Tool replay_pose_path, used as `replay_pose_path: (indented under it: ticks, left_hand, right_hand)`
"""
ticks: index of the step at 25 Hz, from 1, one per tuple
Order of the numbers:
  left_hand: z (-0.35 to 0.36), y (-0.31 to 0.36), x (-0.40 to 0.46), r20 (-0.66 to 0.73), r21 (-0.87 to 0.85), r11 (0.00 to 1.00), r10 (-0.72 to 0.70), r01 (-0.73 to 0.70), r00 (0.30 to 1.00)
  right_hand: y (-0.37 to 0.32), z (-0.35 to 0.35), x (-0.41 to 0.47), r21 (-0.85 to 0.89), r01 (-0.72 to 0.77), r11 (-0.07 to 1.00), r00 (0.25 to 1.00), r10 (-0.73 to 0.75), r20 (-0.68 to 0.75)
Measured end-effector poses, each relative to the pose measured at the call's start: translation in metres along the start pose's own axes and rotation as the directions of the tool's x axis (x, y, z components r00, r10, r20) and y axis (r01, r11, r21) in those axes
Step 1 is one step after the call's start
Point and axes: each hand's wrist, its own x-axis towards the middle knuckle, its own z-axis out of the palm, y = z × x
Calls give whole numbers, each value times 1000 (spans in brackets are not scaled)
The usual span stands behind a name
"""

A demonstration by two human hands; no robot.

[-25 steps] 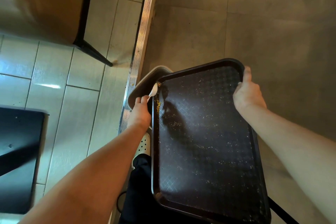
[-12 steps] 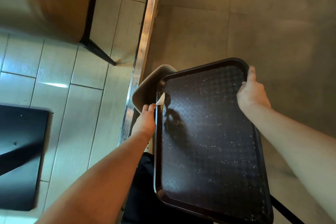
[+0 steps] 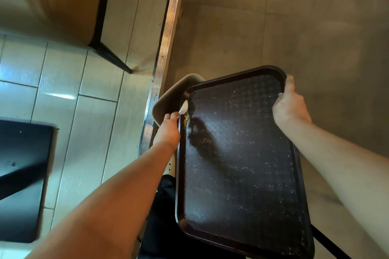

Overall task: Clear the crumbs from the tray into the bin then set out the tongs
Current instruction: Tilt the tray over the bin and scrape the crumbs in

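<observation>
A dark brown tray (image 3: 242, 174) speckled with crumbs is held tilted over the floor. Its far left corner hangs over a beige bin (image 3: 166, 99), most of which the tray hides. My right hand (image 3: 289, 105) grips the tray's far right rim. At the tray's left rim my left hand (image 3: 168, 130) pinches a small white scraper (image 3: 183, 108), whose tip reaches past the rim. A yellow heap of crumbs (image 3: 186, 118) lies along the left edge just beside that hand. No tongs are in view.
A metal floor strip (image 3: 162, 57) runs between pale tiles on the left and grey floor on the right. A wooden table with a black leg (image 3: 109, 57) stands at the upper left. A black slab (image 3: 21, 174) lies at the left edge.
The view has shifted slightly. The white scraper in my left hand has slid a little along the tray's left rim, and the yellow crumbs have gathered there. My right hand keeps its grip.
</observation>
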Motion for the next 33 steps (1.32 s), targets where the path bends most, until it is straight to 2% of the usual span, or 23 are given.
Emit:
replay_pose_path:
  ticks: [4,8,10,14,19,23,30,33]
  left_hand:
    - [-7,-1,-9,-98,29,999,-21,24,995]
    - [8,-13,-37,26,-23,998,55,-55,998]
    - [20,-22,-47,66,12,999,37,-37,997]
    - [21,-26,-48,58,39,998,-53,51,997]
    - [12,-12,-34,-27,-3,1000,-30,30,999]
    - [18,-2,-32,80,4,1000,-4,3,997]
    - [17,-10,-39,-13,-18,999,-37,36,999]
    - [21,-5,-39,64,13,1000,17,-18,998]
  right_hand:
    - [0,-2,2,-7,-11,1000,1000,11,-1]
    - [-2,-4,3,-5,-16,1000,1000,16,8]
    - [-3,-4,4,-2,-13,1000,1000,13,9]
    - [-5,-6,4,-6,-3,1000,1000,3,13]
    - [-9,-7,4,-16,3,1000,1000,-3,13]
    - [-9,-7,4,-22,1,1000,1000,-1,15]
    - [-7,-10,3,-4,5,1000,1000,-5,21]
    - [-6,-11,3,2,9,1000,1000,-9,23]
